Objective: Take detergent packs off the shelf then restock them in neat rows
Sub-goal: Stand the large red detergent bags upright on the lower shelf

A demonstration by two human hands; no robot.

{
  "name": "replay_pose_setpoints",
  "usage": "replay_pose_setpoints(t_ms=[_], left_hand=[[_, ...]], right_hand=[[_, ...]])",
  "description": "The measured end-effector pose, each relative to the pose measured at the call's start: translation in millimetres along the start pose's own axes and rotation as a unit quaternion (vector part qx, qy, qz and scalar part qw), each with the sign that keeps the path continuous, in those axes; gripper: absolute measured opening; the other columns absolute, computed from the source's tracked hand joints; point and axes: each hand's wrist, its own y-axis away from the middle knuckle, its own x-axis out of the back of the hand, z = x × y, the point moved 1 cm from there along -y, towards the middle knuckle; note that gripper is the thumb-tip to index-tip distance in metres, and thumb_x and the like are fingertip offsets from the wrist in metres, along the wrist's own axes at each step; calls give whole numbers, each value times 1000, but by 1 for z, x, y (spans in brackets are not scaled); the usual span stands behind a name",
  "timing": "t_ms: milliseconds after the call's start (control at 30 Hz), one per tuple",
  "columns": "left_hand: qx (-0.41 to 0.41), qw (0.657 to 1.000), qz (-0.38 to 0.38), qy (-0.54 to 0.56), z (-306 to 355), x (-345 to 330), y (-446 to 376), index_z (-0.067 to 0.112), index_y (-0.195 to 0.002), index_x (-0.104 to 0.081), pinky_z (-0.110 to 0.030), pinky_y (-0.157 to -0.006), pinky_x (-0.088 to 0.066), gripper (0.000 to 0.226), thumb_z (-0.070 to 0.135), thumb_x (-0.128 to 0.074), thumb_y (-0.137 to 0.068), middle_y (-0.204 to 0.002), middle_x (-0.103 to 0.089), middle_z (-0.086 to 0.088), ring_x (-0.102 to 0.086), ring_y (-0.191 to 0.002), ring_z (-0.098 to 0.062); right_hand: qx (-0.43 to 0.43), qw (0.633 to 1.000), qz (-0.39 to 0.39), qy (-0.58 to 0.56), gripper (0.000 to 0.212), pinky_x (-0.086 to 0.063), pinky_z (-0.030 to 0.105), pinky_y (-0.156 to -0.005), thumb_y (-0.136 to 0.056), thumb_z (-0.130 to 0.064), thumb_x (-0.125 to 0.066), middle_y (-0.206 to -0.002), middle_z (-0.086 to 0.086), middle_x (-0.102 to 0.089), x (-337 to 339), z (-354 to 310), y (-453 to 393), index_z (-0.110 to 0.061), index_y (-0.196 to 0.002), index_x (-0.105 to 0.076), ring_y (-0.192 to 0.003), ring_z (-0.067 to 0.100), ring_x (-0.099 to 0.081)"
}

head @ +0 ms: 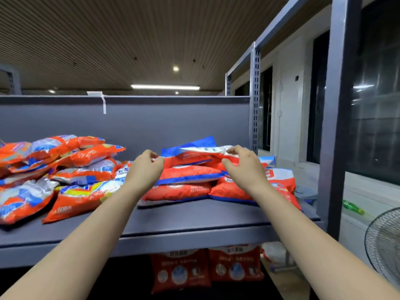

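Grey steel shelving [194, 215] fills our view under a slatted ceiling with strip lights. At nine o'clock a loose heap of orange detergent packs [65, 169] sprawls across the shelf board, overlapping at odd angles. Moving toward centre, our left hand [145, 167] has its fingers curled, pinching the near-left corner of the top pack [186, 158] on a stack of red packs [184, 187] sitting at about one o'clock. Our right hand [244, 167] is likewise curled, gripping that same pack's right end. Further right, another red pack [281, 182] leans against the stack near the upright post. We judge the risk to be slippery film: lifting by corners alone could let the pack sag and drag its neighbours askew, or nudge the leaning pack off the edge. Below, at six o'clock, two more red packs [205, 267] stand on the lower shelf.
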Motion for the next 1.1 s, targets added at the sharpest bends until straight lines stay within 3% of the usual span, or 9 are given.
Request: replay_pose_setpoints(t_ms=[233, 333, 433, 500, 600, 767, 900, 1000, 1100], left_hand=[[88, 992, -70, -54, -13, -10, -64, -6, -110, -60, -32, -87, -40, 35, 20, -42, -95, -122, -58, -24, -53, -113, -35], [147, 985, -83, -24, -18, -15, -80, -8, -127, -50, -33, -95, -36, 42, 20, -37, -98, -137, -46, -27, -45, -124, -37], [191, 977, -91, 15, -26, -20, -90, -5, -136, -42, -32, -97, -34, 43, 19, -32, -101, -143, -38, -26, -40, -129, -36], [209, 972, -88, 56, -29, -22, -93, -6, -134, -42, -33, -87, -36, 45, 21, -41, -98, -139, -43, -23, -46, -121, -36], [231, 961, -108, 109, -35, -27, -100, -3, -130, -46, -32, -75, -39, 47, 26, -49, -92, -130, -51, -20, -50, -95, -31], [275, 931, -144, 190, -43, -31, -118, 9, -121, -57, -38, -85, -47, 52, 43, -63, -83, -122, -59, -11, -58, -104, -31], [305, 909, -197, 205, -30, -23, -115, 11, -97, -61, -30, -58, -41, 31, 40, -60, -86, -79, -63, -12, -56, -67, -27], [323, 897, -211, 217, -25, -14, -110, 8, -82, -60, -28, -54, -41, 22, 30, -60, -87, -54, -62, -11, -56, -54, -26], [302, 896, -177, 275, -19, -12, -107, 7, -93, -61, -30, -53, -42, 17, 24, -55, -93, -74, -66, -11, -57, -40, -22]], right_hand=[[-23, 968, -113, 223, 65, -6, 43, -119, -88, -33, -55, -156, 0, -24, -39, 0, -55, -25, -147, -30, -146, 21, -13], [-32, 968, -97, 228, 51, -12, 42, -117, -91, -24, -47, -152, -2, -35, -48, 6, -66, -30, -141, -43, -143, 22, -23], [-39, 988, 3, 149, 42, -31, 37, -106, -88, -15, -45, -133, 5, -58, -47, 9, -71, -21, -128, -59, -126, 29, -46], [-60, 994, 79, 45, 37, -42, 38, -88, -85, -12, -42, -112, 12, -67, -40, 9, -71, -16, -112, -67, -107, 36, -56], [-111, 976, 183, -49, 23, -29, 34, -63, -93, -13, -42, -90, 21, -65, -21, 5, -72, -8, -96, -64, -84, 38, -55], [-164, 931, 294, -144, 34, -39, 30, -66, -99, -38, -43, -80, 2, -60, 5, -5, -70, -12, -95, -64, -80, 25, -57], [-188, 899, 349, -183, 37, -47, 32, -71, -96, -45, -46, -80, 5, -66, 13, -5, -61, -15, -82, -61, -77, 23, -61], [-209, 895, 348, -185, 39, -46, 31, -69, -96, -45, -47, -71, 0, -63, 15, -3, -52, -16, -72, -57, -73, 22, -59], [-232, 887, 346, -199, 41, -49, 33, -70, -95, -50, -46, -67, -5, -60, 11, 3, -47, -18, -71, -57, -70, 18, -61]])
